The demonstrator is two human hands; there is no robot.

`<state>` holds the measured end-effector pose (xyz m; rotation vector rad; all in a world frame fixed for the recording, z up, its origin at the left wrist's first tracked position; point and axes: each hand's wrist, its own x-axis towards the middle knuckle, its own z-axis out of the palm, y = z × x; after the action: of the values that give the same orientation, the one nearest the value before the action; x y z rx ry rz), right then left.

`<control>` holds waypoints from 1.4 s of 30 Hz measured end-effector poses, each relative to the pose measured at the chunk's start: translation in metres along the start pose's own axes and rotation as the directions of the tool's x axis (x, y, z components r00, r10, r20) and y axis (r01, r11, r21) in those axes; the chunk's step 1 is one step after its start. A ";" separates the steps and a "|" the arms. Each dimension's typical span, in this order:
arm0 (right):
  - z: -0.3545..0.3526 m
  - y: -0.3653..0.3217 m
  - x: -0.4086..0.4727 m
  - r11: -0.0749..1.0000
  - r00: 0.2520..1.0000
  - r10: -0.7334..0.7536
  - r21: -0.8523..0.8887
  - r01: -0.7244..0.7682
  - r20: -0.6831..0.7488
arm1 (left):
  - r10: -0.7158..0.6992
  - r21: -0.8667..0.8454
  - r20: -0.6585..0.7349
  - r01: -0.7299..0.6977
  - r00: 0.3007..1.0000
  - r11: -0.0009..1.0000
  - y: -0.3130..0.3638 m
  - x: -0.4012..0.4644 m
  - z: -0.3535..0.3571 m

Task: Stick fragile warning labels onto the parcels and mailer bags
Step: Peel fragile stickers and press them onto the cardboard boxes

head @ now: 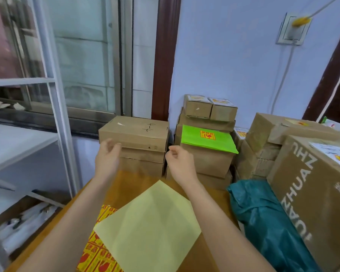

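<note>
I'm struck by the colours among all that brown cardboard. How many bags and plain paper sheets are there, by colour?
Bright green mailer bag: 1
Teal bag: 1
Pale yellow sheet: 1
Total: 3
</note>
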<state>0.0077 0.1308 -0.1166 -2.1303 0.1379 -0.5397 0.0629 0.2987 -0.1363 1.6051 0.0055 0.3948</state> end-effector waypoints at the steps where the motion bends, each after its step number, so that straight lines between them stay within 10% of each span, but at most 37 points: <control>1: 0.006 -0.001 0.006 0.999 1.000 0.026 0.020 -0.026 0.002 | -0.012 -0.015 -0.022 0.011 1.000 1.000 -0.001 0.009 -0.001; 14: 0.058 0.008 0.065 0.957 0.980 0.181 0.217 -0.195 0.082 | -0.257 -0.187 0.070 0.266 0.964 0.946 -0.033 0.092 -0.007; 29: 0.046 -0.007 0.038 0.881 0.968 0.228 0.445 -0.159 -0.106 | -0.237 -0.292 -0.199 0.173 0.951 0.940 -0.011 0.056 -0.034; 42: 0.023 0.010 -0.034 0.834 0.984 0.177 0.535 -0.131 -0.034 | -0.261 -0.299 -0.082 0.226 0.962 0.927 -0.019 -0.020 -0.068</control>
<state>-0.0115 0.1520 -0.1474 -1.5377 0.1813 -0.5001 0.0310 0.3610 -0.1586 1.2721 0.2287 0.2829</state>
